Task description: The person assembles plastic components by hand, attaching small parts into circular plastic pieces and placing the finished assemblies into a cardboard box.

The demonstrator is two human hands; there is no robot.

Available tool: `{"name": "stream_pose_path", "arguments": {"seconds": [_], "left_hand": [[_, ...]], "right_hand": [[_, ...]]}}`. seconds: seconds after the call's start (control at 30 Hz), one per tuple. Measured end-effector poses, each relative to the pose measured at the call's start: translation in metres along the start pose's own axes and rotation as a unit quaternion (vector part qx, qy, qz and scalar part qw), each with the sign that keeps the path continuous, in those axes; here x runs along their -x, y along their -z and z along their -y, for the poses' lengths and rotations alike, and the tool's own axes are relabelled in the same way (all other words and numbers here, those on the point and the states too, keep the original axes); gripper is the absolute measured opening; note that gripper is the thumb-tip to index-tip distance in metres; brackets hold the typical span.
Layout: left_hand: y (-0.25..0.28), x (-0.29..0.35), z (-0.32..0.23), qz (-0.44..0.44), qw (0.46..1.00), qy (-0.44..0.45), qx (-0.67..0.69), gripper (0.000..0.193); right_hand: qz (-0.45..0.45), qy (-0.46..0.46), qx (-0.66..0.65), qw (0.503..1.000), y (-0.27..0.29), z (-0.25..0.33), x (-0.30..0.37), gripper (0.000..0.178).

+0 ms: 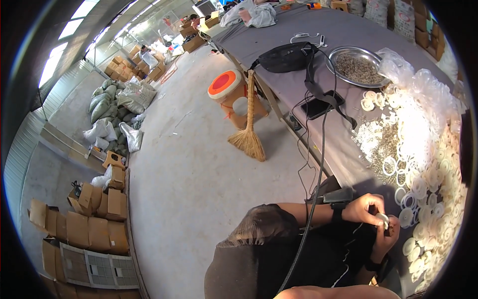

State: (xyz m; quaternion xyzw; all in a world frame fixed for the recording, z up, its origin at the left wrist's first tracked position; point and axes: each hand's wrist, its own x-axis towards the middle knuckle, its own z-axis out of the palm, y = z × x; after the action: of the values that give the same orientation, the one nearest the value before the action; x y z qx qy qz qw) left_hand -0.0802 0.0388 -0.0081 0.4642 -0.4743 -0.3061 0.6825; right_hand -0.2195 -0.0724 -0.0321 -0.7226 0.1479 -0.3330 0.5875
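Over the table's near edge my two hands meet around a small round whitish plastic part point(383, 220). My left hand point(365, 207), the upper one, with a dark band at its wrist, pinches the part between thumb and fingers. From below, my right hand point(388, 238) closes its fingertips on the same part. Just beyond my hands spreads a heap of white plastic rings and discs point(420, 187), partly washed out by sunlight. Small loose bits point(381, 144) lie scattered at its edge. A metal bowl point(330, 64) farther back holds many small brownish pieces.
A black waist bag point(284, 58) and a phone point(322, 104) lie on the grey-covered table. A black cable point(318, 174) hangs down to my lap. Clear plastic bags point(423, 82) rest behind the heap. On the floor stand a stool point(239, 107), a straw broom point(249, 142) and cardboard boxes point(92, 229).
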Motion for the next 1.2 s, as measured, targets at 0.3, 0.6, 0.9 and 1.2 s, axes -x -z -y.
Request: {"name": "stream_pose_path", "arguments": {"seconds": [0.3, 0.6, 0.9, 1.2], "left_hand": [[-0.003, 0.002, 0.003, -0.019, 0.993, 0.113, 0.029, 0.018], [-0.006, 0.0, 0.023, -0.078, 0.977, 0.086, 0.178, 0.015], [-0.023, -0.006, 0.012, -0.059, 0.932, 0.215, 0.287, 0.018], [-0.013, -0.012, 0.019, -0.003, 0.95, 0.174, 0.258, 0.018]], "right_hand": [[-0.008, 0.004, 0.092, 0.996, 0.003, -0.007, -0.001, 0.021], [-0.047, -0.062, -0.005, 0.997, -0.009, -0.001, -0.008, 0.02], [-0.063, -0.095, -0.111, 0.987, -0.006, 0.01, -0.008, 0.028], [-0.057, -0.08, 0.007, 0.995, -0.001, 0.027, -0.016, 0.02]]}}
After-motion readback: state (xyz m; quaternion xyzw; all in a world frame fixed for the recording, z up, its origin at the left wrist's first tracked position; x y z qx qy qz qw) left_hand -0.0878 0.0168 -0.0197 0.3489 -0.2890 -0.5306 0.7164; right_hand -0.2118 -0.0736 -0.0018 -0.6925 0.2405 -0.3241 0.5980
